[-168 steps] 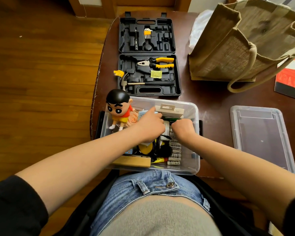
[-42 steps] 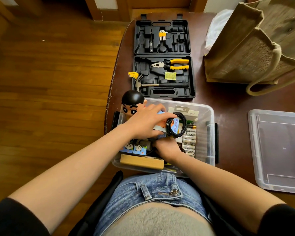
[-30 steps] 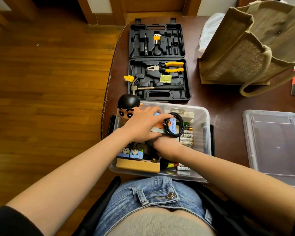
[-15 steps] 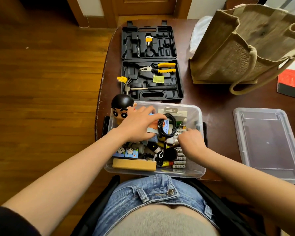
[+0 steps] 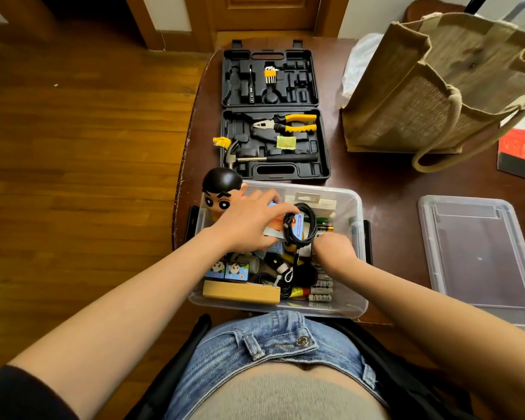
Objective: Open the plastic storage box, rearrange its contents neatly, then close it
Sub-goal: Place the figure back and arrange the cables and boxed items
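Clear box (image 5: 357,207): left hand (image 5: 249,225) grips one coiled cable (image 5: 306,221); right hand's (image 5: 334,248) fingers hidden.

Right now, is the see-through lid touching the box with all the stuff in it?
Apart. The head view shows the lid lying flat to the right of the storage box, with a strip of bare brown table between them.

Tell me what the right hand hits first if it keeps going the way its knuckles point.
Probably the batteries just beyond the right hand, near the far wall of the storage box. The hand's height above them is unclear from this view.
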The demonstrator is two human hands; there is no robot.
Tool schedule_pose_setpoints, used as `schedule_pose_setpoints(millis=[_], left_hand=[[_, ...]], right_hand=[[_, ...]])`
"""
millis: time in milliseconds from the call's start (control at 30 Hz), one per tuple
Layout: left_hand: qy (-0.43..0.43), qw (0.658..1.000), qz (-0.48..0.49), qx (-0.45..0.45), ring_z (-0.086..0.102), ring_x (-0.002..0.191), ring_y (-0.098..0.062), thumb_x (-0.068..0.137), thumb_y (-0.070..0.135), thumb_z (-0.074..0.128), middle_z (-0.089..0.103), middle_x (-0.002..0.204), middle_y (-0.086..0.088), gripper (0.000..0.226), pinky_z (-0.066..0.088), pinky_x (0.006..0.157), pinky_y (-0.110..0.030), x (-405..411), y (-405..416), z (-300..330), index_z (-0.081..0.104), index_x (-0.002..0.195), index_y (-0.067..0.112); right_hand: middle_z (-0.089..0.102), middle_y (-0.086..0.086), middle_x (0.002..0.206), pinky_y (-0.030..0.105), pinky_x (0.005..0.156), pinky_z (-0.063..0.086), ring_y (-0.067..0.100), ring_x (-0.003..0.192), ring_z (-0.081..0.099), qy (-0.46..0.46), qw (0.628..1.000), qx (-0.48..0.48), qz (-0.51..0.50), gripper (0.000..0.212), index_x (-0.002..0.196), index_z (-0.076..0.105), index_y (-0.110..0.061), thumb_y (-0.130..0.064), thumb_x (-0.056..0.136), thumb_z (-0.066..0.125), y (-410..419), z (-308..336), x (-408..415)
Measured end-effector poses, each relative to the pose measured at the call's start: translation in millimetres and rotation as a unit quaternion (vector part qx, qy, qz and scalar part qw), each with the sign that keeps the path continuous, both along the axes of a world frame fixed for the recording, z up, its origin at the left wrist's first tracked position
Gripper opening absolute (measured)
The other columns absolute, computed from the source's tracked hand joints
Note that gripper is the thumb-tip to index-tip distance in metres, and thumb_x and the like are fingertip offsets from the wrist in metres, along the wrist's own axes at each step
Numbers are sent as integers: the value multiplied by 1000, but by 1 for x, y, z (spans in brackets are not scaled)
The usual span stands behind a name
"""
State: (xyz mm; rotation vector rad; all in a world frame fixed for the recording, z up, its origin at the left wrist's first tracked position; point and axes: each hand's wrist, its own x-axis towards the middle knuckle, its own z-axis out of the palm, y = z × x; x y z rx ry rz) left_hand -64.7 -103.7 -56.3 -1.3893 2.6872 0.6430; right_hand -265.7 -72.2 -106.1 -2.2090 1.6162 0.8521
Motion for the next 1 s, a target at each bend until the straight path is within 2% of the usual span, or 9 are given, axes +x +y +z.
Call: schedule_pose_setpoints(millis=[133, 233, 333, 467, 600, 800, 900, 967, 1000], left_hand=[[13, 1000, 0, 1, 45, 113, -17, 82, 42, 62, 43, 123, 5, 61, 26, 100, -48, 1, 0, 1, 35, 136, 46], [34, 999, 10, 11, 45, 113, -17, 81, 40, 64, 44, 122, 4, 60, 24, 101, -47, 3, 0, 1, 37, 135, 46], [39, 999, 14, 19, 44, 113, -16, 81, 40, 64, 43, 121, 5, 61, 20, 104, -48, 3, 0, 2, 37, 135, 46], [41, 999, 14, 22, 45, 113, -16, 81, 39, 65, 43, 120, 5, 61, 17, 107, -51, 4, 0, 2, 38, 135, 45], [34, 999, 11, 19, 45, 114, -17, 81, 40, 64, 43, 120, 6, 61, 8, 111, -54, 4, 1, 2, 37, 136, 46], [37, 999, 8, 19, 46, 113, -16, 81, 42, 65, 44, 119, 6, 62, 10, 111, -55, 4, 1, 2, 37, 136, 46], [48, 998, 7, 34, 46, 111, -17, 81, 42, 66, 44, 119, 4, 63, 28, 103, -49, 5, 1, 3, 37, 137, 44], [54, 998, 7, 31, 46, 110, -17, 81, 43, 66, 44, 119, 4, 62, 26, 102, -46, 6, 1, 2, 38, 137, 43], [58, 998, 10, 27, 46, 110, -17, 81, 43, 66, 45, 118, 4, 62, 22, 104, -46, 6, 1, 2, 39, 137, 43]], right_hand=[[64, 8, 98, 31, 65, 45, 27, 91, 62, 1, 1000, 18, -24, 15, 91, 62, -8, 0, 86, 50, 2, 2, 3], [55, 6, 83, 29, 60, 42, 24, 75, 53, -40, 997, 36, -63, 16, 76, 50, -10, -17, 89, 53, 9, 5, 5], [60, 6, 88, 29, 61, 42, 25, 82, 59, -54, 994, 66, -67, 30, 88, 56, -11, -41, 89, 56, 20, 6, 5], [64, 5, 103, 30, 64, 43, 27, 95, 62, -70, 990, 84, -92, 38, 108, 53, -12, -39, 82, 63, 31, -3, 5], [65, 5, 87, 27, 57, 42, 22, 77, 61, -93, 985, 66, -128, 36, 88, 59, -12, -47, 78, 61, 31, -7, 3], [64, 1, 96, 30, 68, 48, 18, 83, 61, -318, 902, 103, -275, 48, 112, 47, -13, -25, 75, 75, 26, -8, 3], [66, 8, 87, 37, 68, 58, 21, 71, 66, -409, 829, 165, -344, 27, 97, 48, -13, -7, 80, 69, 28, -9, 8], [64, 5, 81, 32, 63, 58, 15, 62, 64, -452, 781, 205, -379, 17, 88, 52, -14, -1, 84, 61, 27, -9, 11], [64, 3, 82, 32, 64, 57, 14, 62, 62, -452, 784, 205, -374, 13, 87, 55, -14, -1, 86, 60, 26, -9, 11]])
